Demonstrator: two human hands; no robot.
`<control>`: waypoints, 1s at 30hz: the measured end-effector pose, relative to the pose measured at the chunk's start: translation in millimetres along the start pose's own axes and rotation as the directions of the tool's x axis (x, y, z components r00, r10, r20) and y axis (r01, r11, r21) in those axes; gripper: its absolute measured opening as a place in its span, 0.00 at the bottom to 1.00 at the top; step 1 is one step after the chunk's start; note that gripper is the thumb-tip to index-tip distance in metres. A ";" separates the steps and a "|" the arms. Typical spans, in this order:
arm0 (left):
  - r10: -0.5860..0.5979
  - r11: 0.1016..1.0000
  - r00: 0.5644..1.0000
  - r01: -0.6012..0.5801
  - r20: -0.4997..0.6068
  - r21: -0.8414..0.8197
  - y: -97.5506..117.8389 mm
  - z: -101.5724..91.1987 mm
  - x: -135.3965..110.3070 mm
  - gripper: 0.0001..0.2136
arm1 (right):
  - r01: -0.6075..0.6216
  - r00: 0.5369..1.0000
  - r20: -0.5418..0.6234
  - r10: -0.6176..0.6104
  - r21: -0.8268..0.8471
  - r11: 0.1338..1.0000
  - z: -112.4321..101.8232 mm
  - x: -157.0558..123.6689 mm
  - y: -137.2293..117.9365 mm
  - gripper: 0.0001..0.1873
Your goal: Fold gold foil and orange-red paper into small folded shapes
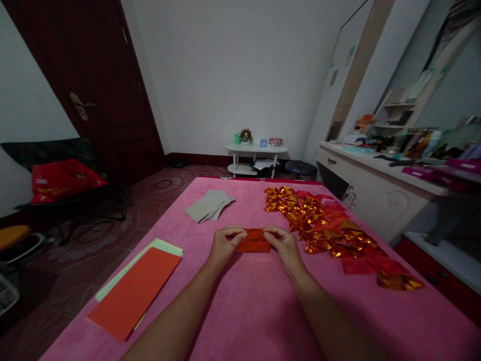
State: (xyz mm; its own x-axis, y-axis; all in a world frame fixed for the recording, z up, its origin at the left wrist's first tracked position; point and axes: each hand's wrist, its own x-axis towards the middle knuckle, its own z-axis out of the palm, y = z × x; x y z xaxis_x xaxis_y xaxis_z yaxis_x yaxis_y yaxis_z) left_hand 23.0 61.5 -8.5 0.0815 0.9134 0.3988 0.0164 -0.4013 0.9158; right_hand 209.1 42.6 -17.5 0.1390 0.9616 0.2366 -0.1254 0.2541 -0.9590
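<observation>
Orange paper (254, 243) between left grip (224, 242) and right grip (283, 244)

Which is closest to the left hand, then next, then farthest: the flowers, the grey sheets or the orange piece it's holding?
From the left hand:
1. Orange piece, in its grip.
2. Grey sheets, beyond the hand on the pink cover.
3. Flowers, on the white table by the wall.

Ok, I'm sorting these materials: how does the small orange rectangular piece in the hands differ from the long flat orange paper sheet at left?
The small orange piece is pinched between the left hand and right hand; the long orange sheet lies untouched on a pale green sheet. The piece looks far smaller and darker than the sheet. Both are orange and straight-edged.
</observation>
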 end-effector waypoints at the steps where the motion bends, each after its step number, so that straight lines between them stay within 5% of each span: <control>1: -0.001 1.000 1.000 0.001 -0.001 0.002 0.8 0.1 -0.5 0.06 | -0.014 1.000 -0.007 0.014 0.013 1.000 0.1 -0.6 0.5 0.12; 9: 0.045 0.998 0.999 -0.045 0.003 0.053 1.9 -1.5 -1.8 0.08 | -0.036 0.988 -0.146 0.049 0.092 0.995 -2.1 -2.2 2.4 0.14; 30: -0.064 0.998 0.992 0.063 -0.113 -0.007 -3.2 -1.2 -5.8 0.07 | -0.034 0.988 -0.142 0.059 0.177 0.984 -4.5 -4.0 2.6 0.20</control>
State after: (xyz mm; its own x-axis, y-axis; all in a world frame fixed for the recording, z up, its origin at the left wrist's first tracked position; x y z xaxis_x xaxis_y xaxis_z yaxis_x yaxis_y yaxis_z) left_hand 21.3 57.6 -13.7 -0.0329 0.9389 0.3426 0.0150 -0.3423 0.9395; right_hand 212.7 39.0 -21.6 0.2690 0.9506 0.1548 -0.3021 0.2358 -0.9236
